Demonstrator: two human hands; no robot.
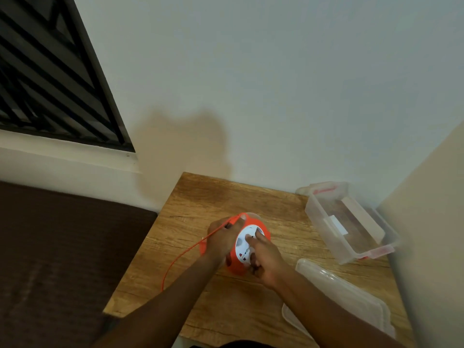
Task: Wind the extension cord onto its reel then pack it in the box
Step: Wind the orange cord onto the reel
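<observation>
A: What lies nearest the camera?

B: Two bare forearms reach in from 6 o'clock over a wooden table [213,197]. At about 4 o'clock a clear plastic lid [344,295] lies flat near the table's front right corner.

A: And the reel?

B: The reel [241,266] sits at the table's middle, tilted on edge, with an orange shell and a round white face bearing sockets and small dark marks. The right hand [263,259] covers that face from 4 o'clock, fingers curled and pressed onto the white disc, thumb at the lower rim. The left hand [223,239] wraps the reel's 9 o'clock side, closed around the shell, its thumb and fingers pinching the orange cord [175,257] near the top edge.

A: Where does the cord run?

B: From the pinch it slants toward 8 o'clock, passes the table's left edge and curves down in front of a dark brown cushion [62,247].

A: The box?

B: A clear plastic box [319,212] with red latches stands open at 2 o'clock, well apart from the reel. Only a white label shows inside; the wood grain is visible through its base
</observation>
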